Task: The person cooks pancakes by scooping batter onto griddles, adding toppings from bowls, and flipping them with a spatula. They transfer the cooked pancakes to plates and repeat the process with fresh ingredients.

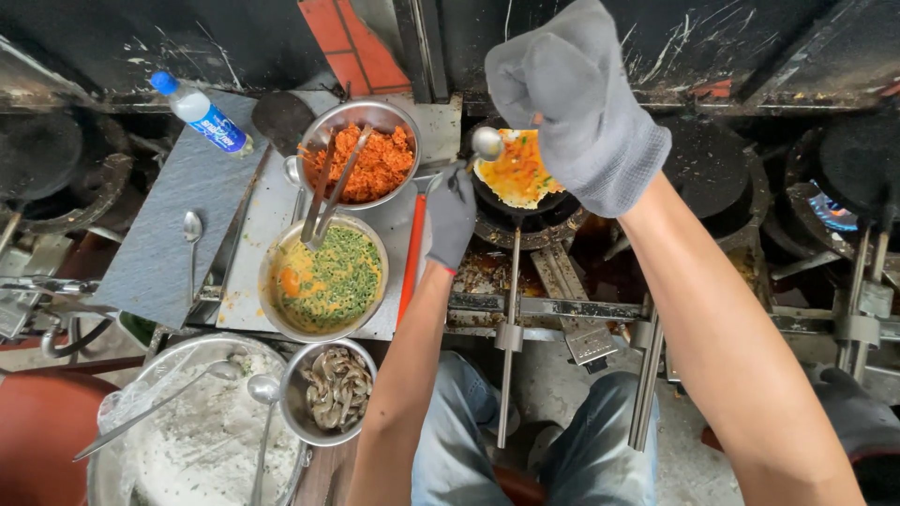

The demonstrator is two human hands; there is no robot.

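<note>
My left hand [452, 217], in a grey glove, grips the handle of a metal spoon [486, 141] whose bowl rests at the left edge of a small black pan [553, 204] on a burner. In the pan lies a yellow egg cake [517, 169] with green and orange flecks. My right hand [577, 98], also in a grey glove, is raised close to the camera above the pan with its fingers closed; whether it holds something thin is unclear. The glove hides part of the pan.
On the left stand a bowl of orange shredded filling [364, 159] with tongs, a bowl of egg and greens mix [326, 277], a bowl of raw shrimp [334, 388], a large basin of white batter [202, 440], and a plastic bottle [202, 114]. Another lit burner [834, 211] is at right.
</note>
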